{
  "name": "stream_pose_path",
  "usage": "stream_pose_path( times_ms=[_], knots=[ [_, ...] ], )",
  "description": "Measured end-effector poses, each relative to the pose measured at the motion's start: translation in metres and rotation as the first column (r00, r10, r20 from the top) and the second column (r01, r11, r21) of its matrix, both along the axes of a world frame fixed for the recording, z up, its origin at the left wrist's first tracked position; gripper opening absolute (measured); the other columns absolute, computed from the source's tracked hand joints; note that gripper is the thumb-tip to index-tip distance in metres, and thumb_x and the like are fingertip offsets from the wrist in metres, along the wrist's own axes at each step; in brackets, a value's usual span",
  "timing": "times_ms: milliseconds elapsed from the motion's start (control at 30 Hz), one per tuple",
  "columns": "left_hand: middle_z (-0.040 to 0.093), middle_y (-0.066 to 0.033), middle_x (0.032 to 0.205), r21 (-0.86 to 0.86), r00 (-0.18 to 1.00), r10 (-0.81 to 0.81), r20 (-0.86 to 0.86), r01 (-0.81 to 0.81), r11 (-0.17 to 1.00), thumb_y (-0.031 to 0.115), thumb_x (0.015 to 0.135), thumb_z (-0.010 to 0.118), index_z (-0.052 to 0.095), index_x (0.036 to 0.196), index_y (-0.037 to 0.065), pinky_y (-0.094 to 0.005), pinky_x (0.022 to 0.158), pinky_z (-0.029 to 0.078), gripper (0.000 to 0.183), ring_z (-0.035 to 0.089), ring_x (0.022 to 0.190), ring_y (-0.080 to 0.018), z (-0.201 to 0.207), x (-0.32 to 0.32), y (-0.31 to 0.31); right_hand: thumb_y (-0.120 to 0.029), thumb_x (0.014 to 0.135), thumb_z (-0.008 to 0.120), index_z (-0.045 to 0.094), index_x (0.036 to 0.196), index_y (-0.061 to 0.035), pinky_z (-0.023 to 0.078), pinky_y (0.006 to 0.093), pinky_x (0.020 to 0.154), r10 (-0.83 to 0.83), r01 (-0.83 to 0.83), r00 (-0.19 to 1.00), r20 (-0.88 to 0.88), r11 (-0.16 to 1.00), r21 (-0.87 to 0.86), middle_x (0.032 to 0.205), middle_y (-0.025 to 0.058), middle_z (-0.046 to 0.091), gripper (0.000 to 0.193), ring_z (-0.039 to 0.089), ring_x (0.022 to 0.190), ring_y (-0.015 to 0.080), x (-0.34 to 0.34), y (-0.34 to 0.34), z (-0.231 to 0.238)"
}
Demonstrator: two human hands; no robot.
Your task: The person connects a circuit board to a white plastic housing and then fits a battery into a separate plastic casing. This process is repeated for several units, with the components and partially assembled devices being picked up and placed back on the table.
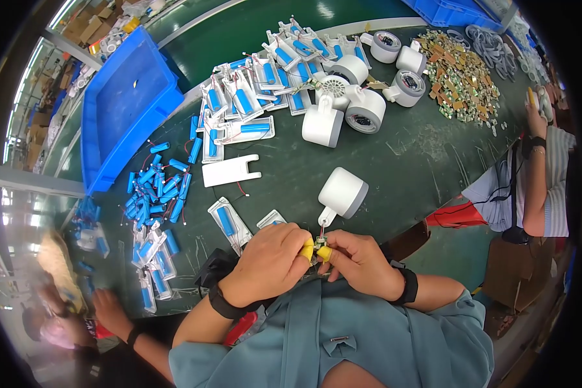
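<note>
At the table's near edge, my left hand [270, 262] and my right hand [363, 264] meet, fingers pinched close together. Yellow covers wrap some of their fingertips. Between them is a small circuit board [320, 242], mostly hidden by the fingers. Thin reddish wires [322, 227] run from it up to a white fan head [340, 191] with a grey rim, lying on its side just beyond my hands. Left of my hands lie a white tray-like casing [230, 224] holding a blue battery cell and a second casing [271, 218], partly covered by my left hand.
Loose blue cells [155, 184] and a blue bin [126, 103] are to the left. Cell-filled casings [246, 97], more fan heads [322, 124] and a heap of small boards [462, 77] lie farther back. Co-workers' arms [535, 181] show at right and lower left [113, 313].
</note>
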State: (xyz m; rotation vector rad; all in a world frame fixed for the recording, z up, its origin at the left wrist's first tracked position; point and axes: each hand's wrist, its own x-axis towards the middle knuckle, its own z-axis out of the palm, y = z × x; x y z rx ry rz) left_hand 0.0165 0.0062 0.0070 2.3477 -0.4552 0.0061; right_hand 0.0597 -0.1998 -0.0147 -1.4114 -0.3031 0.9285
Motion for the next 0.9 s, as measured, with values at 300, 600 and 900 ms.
stream_pose_path(
  times_ms=[300, 600, 900],
  knots=[
    [0.058, -0.0130, 0.084, -0.060, 0.986, -0.047, -0.161, 0.038, 0.997, 0.008, 0.079, 0.061, 0.055, 0.100, 0.002, -0.0400, 0.064, 0.047, 0.022, 0.058, 0.075, -0.0339, 0.003, 0.007, 0.006, -0.003, 0.100, 0.048, 0.057, 0.111, 0.0031, 0.057, 0.0236, 0.062, 0.034, -0.032, 0.996, 0.079, 0.999, -0.027, 0.092, 0.0071, 0.066, 0.016, 0.066, 0.079, 0.0102, -0.001, -0.002, 0.000],
    [0.056, -0.0087, 0.082, -0.207, 0.947, 0.117, -0.299, -0.184, 0.961, 0.003, 0.081, 0.061, 0.055, 0.102, 0.002, -0.0309, 0.057, 0.044, 0.022, 0.056, 0.065, -0.0200, 0.000, -0.004, -0.005, -0.001, 0.099, 0.044, 0.056, 0.107, 0.0035, 0.056, 0.0240, 0.060, -0.011, 0.013, 0.996, 0.091, 1.000, -0.024, 0.087, 0.0072, 0.065, 0.014, 0.066, 0.075, 0.0107, -0.002, 0.001, 0.002],
    [0.056, -0.0094, 0.082, -0.235, 0.974, 0.078, -0.215, -0.129, 0.963, 0.000, 0.080, 0.059, 0.055, 0.103, 0.001, -0.0310, 0.057, 0.044, 0.024, 0.056, 0.064, -0.0205, -0.011, -0.006, -0.008, 0.000, 0.098, 0.044, 0.056, 0.101, 0.0032, 0.053, 0.0238, 0.055, -0.015, 0.023, 0.990, 0.139, 0.998, -0.055, 0.081, 0.0066, 0.065, 0.013, 0.066, 0.068, 0.0105, -0.004, 0.003, 0.001]
  ],
)
